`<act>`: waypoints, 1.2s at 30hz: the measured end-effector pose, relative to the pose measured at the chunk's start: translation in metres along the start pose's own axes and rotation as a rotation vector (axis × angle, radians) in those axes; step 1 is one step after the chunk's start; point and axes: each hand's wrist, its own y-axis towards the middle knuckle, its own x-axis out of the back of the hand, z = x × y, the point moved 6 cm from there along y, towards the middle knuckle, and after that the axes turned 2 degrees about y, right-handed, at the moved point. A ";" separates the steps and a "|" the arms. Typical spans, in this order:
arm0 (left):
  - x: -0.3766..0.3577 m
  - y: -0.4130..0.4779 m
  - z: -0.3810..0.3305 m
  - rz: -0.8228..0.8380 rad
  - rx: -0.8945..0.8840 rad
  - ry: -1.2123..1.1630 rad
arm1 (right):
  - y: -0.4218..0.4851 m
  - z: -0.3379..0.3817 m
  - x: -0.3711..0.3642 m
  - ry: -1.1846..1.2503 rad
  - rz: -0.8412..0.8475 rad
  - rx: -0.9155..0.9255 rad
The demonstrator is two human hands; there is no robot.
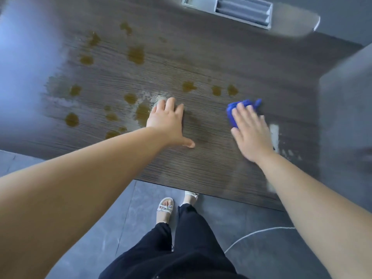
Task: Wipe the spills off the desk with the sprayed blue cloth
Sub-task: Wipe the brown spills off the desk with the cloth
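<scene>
Wiping is the step in hand. The right hand lies flat on the cloth, fingers straight and close together, pressing it to the desk rather than clutching it. Blur on this hand hides finer detail. The left hand is spread palm-down on the wood, holding nothing, with its fingertips at the edge of a wet, speckled patch.

Location: the cloth sits right of centre on the desk. Three brown spots lie just beyond it. The bulk of the spills lie well apart to the left and towards the back.

Recommendation, as a judgement: take the three near spots first, then work leftward in overlapping passes under even pressure. Draw the liquid inward, not over the front edge. Turn the cloth to a clean face once it is soiled. The left hand should shift off the wet patch before the cloth reaches it, or it will smear the area.

Condition of cloth: bright blue, small and bunched, largely covered by the hand; only its far and left edges show. Dampness and soiling cannot be told.
</scene>
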 end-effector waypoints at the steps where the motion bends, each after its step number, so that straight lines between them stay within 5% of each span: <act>1: 0.000 0.003 -0.001 0.000 0.007 -0.012 | 0.009 -0.014 0.003 0.030 -0.014 -0.195; 3: -0.003 0.009 -0.005 0.019 0.020 -0.015 | 0.020 -0.017 0.005 0.085 -0.058 -0.492; 5: -0.009 0.012 -0.011 0.053 0.026 0.042 | 0.023 0.004 0.003 0.117 -0.077 -0.532; 12: -0.014 0.016 -0.016 0.116 0.062 0.129 | -0.026 0.020 -0.009 -0.066 0.063 0.396; 14: -0.013 0.017 -0.017 0.136 0.066 0.132 | -0.015 -0.018 -0.003 -0.048 0.045 0.262; 19: -0.010 0.019 -0.019 0.146 0.083 0.129 | 0.033 -0.032 0.010 0.123 -0.079 -0.513; 21: -0.010 0.019 -0.020 0.147 0.085 0.126 | 0.034 0.004 0.005 0.116 -0.072 -0.422; 24: -0.010 0.019 -0.020 0.134 0.092 0.127 | 0.001 0.045 -0.005 0.044 0.008 0.038; 27: -0.011 0.019 -0.019 0.140 0.089 0.118 | -0.017 0.016 -0.008 -0.005 0.051 0.246; 33: -0.009 0.020 -0.021 0.145 0.098 0.101 | 0.052 -0.057 0.012 0.065 -0.046 -0.466; 36: -0.009 0.020 -0.022 0.154 0.102 0.109 | 0.071 -0.006 0.013 0.084 -0.053 -0.411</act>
